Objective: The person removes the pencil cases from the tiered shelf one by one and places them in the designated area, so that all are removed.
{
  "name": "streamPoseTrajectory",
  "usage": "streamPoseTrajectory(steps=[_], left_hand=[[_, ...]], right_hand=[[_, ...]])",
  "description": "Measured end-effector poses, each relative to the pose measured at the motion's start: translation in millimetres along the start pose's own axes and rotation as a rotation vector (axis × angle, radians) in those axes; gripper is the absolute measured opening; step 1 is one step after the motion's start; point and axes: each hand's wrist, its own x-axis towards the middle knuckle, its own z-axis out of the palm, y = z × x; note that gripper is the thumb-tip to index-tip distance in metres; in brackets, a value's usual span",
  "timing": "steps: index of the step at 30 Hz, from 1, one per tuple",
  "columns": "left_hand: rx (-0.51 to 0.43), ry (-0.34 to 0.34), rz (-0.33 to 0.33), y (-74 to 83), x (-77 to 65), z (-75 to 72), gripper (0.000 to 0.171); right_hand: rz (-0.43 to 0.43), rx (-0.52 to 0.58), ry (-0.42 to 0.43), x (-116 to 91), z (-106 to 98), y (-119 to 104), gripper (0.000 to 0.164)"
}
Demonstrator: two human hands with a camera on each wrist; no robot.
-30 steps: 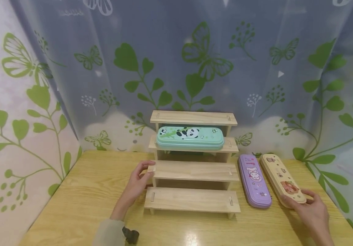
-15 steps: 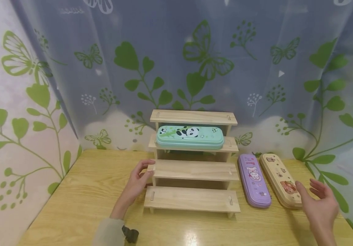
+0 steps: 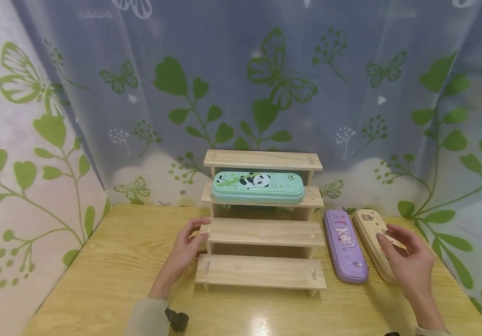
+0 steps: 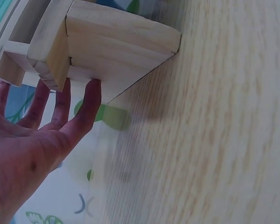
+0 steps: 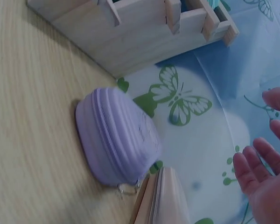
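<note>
At the left end of the second step from the bottom of a tiered wooden shelf (image 3: pixel 261 273), my left hand (image 3: pixel 185 245) grips the plank's edge. The left wrist view shows fingertips (image 4: pixel 94 86) against the shelf's side panel. My right hand (image 3: pixel 410 261) is above a cream pencil case (image 3: pixel 370 223) with printed bears, covering part of it. Its fingers are spread apart and hold nothing in the right wrist view. Beside the cream case lies a purple pencil case (image 3: pixel 345 247), between it and the shelf. A mint-green panda pencil case (image 3: pixel 261 187) rests on the step below the top.
A light wooden table (image 3: pixel 119 280) bears everything. Behind it hangs a blue-grey curtain (image 3: pixel 224 37) printed with green leaves and butterflies. A small ring (image 5: pixel 127 190) hangs from the purple case's zip.
My right hand lets go of the cream case's near end, lifts to the right, then moves back left and farther over the case. My left hand stays at the shelf.
</note>
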Motion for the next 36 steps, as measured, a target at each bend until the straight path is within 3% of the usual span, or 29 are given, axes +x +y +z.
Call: streamPoseTrajectory(steps=[10, 25, 36], left_hand=[[-0.008, -0.015, 0.003, 1.4, 0.4, -2.9, 0.031], [-0.017, -0.024, -0.011, -0.1, 0.4, -2.8, 0.032], [-0.029, -0.035, -0.003, -2.2, 1.5, -3.0, 0.032]], right_hand=[[-0.203, -0.097, -0.153, -2.8, 29.9, -16.0, 0.036], [-0.267, 0.001, -0.310, 0.9, 58.6, -33.4, 0.036], [-0.315, -0.035, -0.371, 9.0, 95.7, -49.5, 0.035]])
